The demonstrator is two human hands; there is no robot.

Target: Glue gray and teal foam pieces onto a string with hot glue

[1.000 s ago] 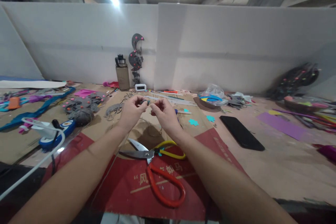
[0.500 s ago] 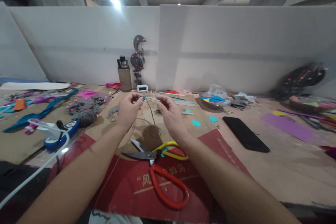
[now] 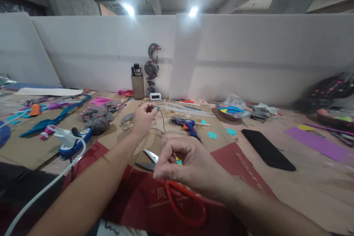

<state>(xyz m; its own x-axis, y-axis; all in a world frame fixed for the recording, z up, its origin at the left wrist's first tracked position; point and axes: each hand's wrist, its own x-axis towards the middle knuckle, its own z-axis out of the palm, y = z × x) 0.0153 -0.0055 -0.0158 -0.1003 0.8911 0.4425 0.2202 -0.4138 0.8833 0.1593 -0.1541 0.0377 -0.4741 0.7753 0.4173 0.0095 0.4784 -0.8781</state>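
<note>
While left hand pins the teal piece, right hand sits pinched up close

Right hand (image 3: 190, 164) is nearest the camera. Its fingers are curled in and the thumb tip is against the forefinger, a tight pinch. Can't tell if the thread is in it; too thin to see there. Red-handled scissors (image 3: 188, 206) lie on the red card right under that hand, blades poking out to its left.

Further out, left hand (image 3: 143, 117) is raised over the cardboard, thumb and forefinger closed on a small teal piece (image 3: 156, 108). A fine thread (image 3: 162, 118) hangs from it toward the table. Blue glue gun (image 3: 187, 124) lies near, to the right of that hand; black phone (image 3: 268, 149) is well apart. Bottle (image 3: 137, 81) and grey moon ornament (image 3: 152, 64) stand at the back wall.

Judgement on doing it well: hold the left pinch fixed on the piece and run the thread lightly taut and straight between the hands. Don't let slack drag over the scissor blades or the glue gun tip.
</note>
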